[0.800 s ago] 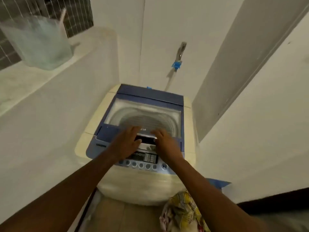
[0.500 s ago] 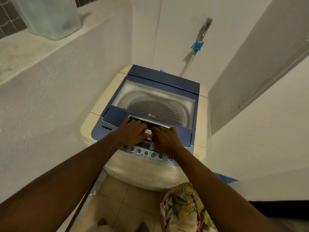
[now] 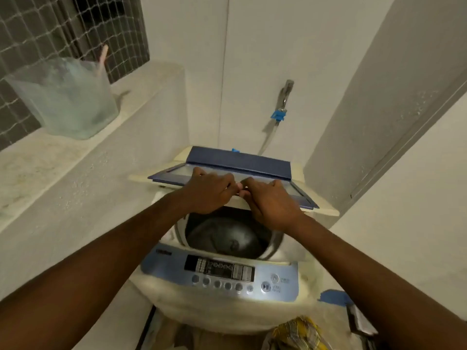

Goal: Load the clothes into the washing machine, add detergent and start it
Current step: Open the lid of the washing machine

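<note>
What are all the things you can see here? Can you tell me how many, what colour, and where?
washing machine: one, cream with a light blue button panel, in the middle against the back wall
lid: one, dark blue with a clear window, lifted and folded above the tub
tub: one, grey metal, open, no clothes visible inside
clothes: one bundle, yellow checked, on the floor at the bottom right
plastic container: one, pale see-through green, on the ledge at the left
tap: one, silver with a blue fitting, on the wall behind the machine
window netting: one, dark, top left
hands: two; left hand and right hand both gripping the lid's front edge
</note>
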